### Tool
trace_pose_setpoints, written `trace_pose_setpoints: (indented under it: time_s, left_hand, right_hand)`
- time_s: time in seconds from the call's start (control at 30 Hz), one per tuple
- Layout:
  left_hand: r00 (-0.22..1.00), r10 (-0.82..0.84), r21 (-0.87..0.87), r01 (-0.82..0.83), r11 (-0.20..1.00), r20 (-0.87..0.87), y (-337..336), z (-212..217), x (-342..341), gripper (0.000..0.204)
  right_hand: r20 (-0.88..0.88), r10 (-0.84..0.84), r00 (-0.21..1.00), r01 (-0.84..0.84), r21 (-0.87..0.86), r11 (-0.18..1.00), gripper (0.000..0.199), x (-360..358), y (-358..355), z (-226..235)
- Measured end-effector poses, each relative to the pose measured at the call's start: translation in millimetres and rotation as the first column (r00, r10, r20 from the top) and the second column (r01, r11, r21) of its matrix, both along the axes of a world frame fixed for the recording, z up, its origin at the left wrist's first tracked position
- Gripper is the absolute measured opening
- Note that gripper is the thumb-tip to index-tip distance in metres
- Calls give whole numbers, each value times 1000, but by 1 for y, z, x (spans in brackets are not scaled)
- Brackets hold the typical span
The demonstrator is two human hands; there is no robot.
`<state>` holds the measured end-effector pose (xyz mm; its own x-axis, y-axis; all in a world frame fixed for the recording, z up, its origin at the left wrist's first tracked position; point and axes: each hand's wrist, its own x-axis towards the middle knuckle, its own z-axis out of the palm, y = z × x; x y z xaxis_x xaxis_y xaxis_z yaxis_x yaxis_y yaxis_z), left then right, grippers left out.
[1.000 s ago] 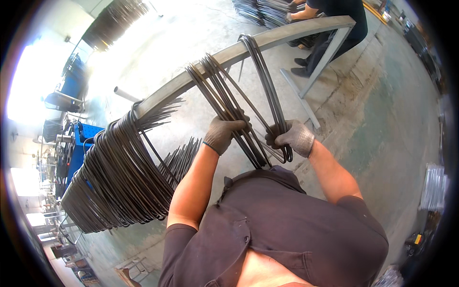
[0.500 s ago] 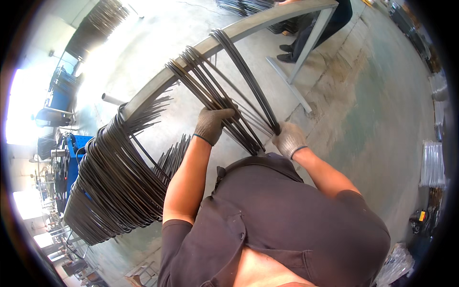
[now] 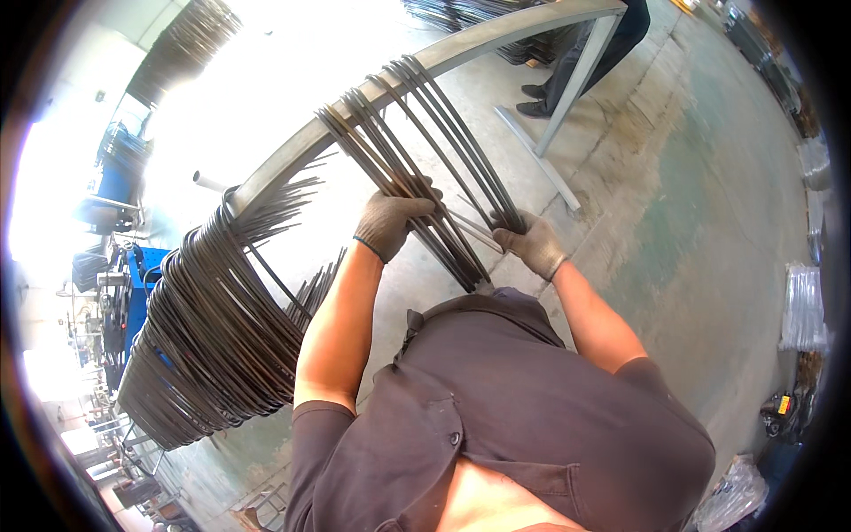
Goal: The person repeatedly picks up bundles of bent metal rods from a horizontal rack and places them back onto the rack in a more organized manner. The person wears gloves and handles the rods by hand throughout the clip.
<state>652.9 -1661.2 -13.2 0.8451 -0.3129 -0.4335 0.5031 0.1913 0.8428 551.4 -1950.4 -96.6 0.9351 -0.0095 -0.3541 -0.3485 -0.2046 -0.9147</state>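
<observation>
While both gloved hands close around the bent steel rods [image 3: 425, 168] hanging over the metal rail [image 3: 461, 49], the left hand [image 3: 390, 222] grips them nearer, the right hand [image 3: 532, 246] at their lower ends. It seems the sorting step; next needs a firm pull along the rail, away from the big rod bundle [image 3: 213, 328] and the other person's legs [image 3: 576, 62] beyond.

metal workshop: concrete floor [image 3: 674, 204], steel rack [image 3: 496, 40], bent rod bundles [image 3: 213, 328]

rod loops [image 3: 417, 168] over rail [image 3: 496, 40] | big bundle [image 3: 213, 337] left | hands [image 3: 461, 230] on loops
</observation>
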Motion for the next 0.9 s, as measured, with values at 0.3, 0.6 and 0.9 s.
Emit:
trace_pose_setpoints:
  time_s: [0.3, 0.6, 0.9]
  left_hand:
    - [995, -95, 40, 95, 995, -12, 4, 5, 12, 48]
    - [958, -286, 225, 277, 934, 11, 12, -15, 43, 31]
    - [949, -315, 185, 308, 933, 5, 30, -28, 38, 36]
  right_hand:
    - [-190, 107, 976, -54, 263, 963, 35, 25, 42, 37]
    - [-110, 161, 981, -138, 193, 971, 35, 49, 65, 43]
    - [-117, 178, 977, -151, 205, 967, 36, 55, 74, 18]
